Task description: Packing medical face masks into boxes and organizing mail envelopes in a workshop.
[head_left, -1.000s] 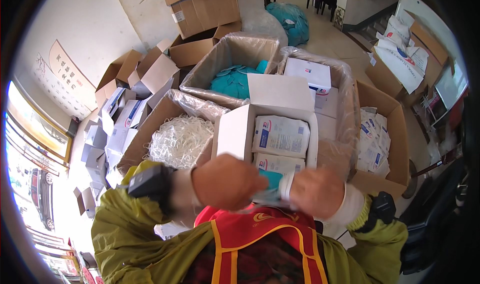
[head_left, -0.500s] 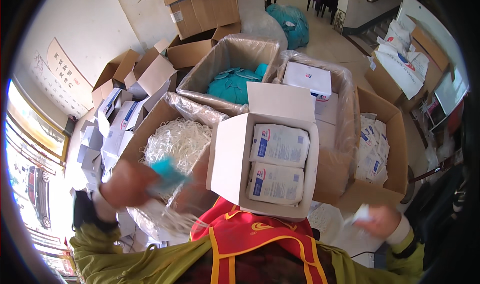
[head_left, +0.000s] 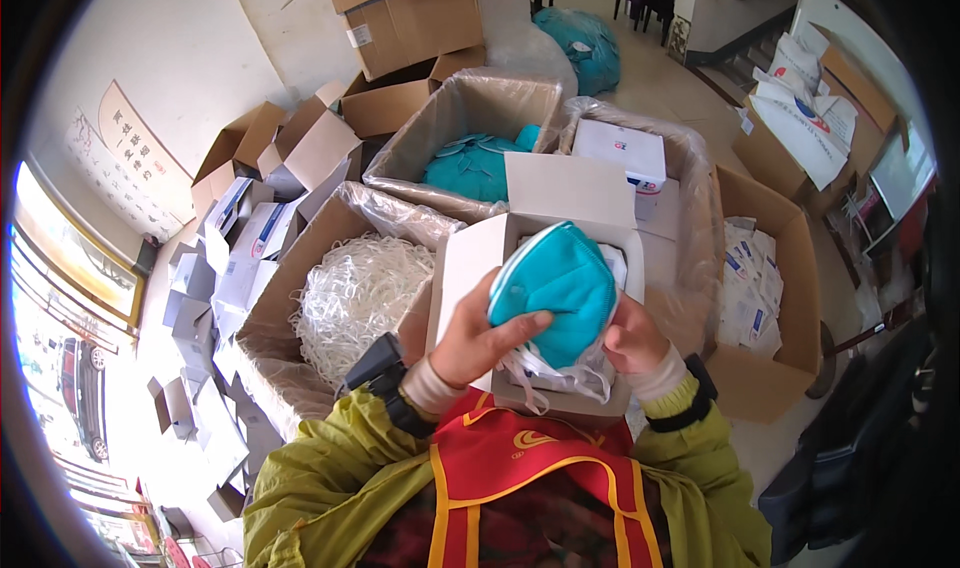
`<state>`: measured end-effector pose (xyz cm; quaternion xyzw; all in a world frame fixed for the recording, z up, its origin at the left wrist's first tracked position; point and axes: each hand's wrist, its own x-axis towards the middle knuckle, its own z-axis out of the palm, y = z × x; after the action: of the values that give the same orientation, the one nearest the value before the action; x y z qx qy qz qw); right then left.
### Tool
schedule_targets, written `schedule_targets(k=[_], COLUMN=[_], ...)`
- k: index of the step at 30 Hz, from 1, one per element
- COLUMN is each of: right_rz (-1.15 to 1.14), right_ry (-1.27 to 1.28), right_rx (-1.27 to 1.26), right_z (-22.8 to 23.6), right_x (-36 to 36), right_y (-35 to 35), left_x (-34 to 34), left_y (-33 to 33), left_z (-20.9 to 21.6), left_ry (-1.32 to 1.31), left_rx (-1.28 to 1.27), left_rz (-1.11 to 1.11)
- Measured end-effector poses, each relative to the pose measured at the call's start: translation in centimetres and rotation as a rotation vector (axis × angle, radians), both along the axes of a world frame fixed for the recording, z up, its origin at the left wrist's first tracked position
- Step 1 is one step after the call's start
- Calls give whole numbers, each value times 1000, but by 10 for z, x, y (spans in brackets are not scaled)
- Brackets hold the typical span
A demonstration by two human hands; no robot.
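Observation:
A teal cup-shaped face mask (head_left: 560,303) with a white rim is held up over an open white carton (head_left: 462,273). My left hand (head_left: 470,336) grips its left side, thumb across the front and fingers behind. At the mask's right edge, my right hand (head_left: 640,340) is closed with curled fingers; whatever else it may hold is hidden. Pale elastic straps (head_left: 540,380) dangle below the mask. White packets inside the carton are mostly covered by the mask and hands.
Left of the carton, a lined box holds tangled white straps (head_left: 355,293). Behind it are more teal masks (head_left: 470,168) in another lined box. To the right, a lined box holds a white carton (head_left: 620,153), and a brown box (head_left: 775,368) holds white packets. Cartons (head_left: 245,243) pile up left.
My left hand has brought the teal mask from over the strap box to above the carton. My right hand has come in from the far right to the mask's edge.

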<state>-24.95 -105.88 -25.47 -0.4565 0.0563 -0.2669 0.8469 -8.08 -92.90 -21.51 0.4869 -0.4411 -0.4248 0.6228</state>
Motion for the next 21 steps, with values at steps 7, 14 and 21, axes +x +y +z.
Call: schedule_targets(k=[7, 14, 21], right_rz=[104, 167, 173], right_ry=[98, 150, 51], right_rx=[209, 92, 609], right_z=[14, 13, -40], right_x=[-2, 11, -4], right_y=[-24, -10, 21], left_x=[29, 13, 35], left_y=[-1, -17, -29], left_z=[4, 56, 64], left_ry=[-453, -1622, -1687], left_rx=[-119, -580, -568], left_rz=[-194, 106, -91])
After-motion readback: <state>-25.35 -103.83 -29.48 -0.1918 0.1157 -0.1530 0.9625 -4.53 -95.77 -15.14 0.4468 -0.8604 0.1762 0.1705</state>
